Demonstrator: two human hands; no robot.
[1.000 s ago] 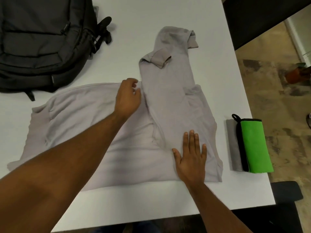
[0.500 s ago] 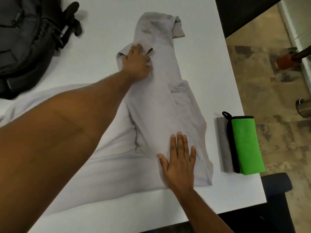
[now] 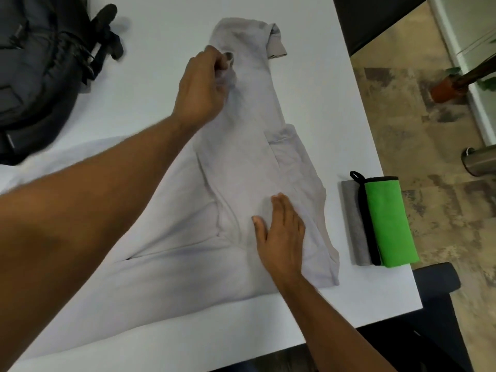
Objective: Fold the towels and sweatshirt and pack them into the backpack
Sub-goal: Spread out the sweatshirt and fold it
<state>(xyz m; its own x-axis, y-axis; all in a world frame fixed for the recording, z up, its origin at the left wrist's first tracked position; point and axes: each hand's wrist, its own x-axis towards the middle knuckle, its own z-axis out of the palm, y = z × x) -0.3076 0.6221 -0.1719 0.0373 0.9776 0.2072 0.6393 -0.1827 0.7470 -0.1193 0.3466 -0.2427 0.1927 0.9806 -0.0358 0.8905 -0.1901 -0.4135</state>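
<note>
Hands on a grey sweatshirt (image 3: 241, 162) spread across a white table (image 3: 161, 76).
Left hand (image 3: 201, 87) pinches the sleeve cuff near the far edge; right hand (image 3: 281, 237) presses flat, fingers straight, near the front edge. Folded towels (image 3: 381, 221) lie at the right edge, backpack (image 3: 40, 76) at the far-left corner.

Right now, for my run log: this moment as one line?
left hand pinches sweatshirt cuff | right hand flat on sweatshirt | towels folded | backpack unpacked
</note>
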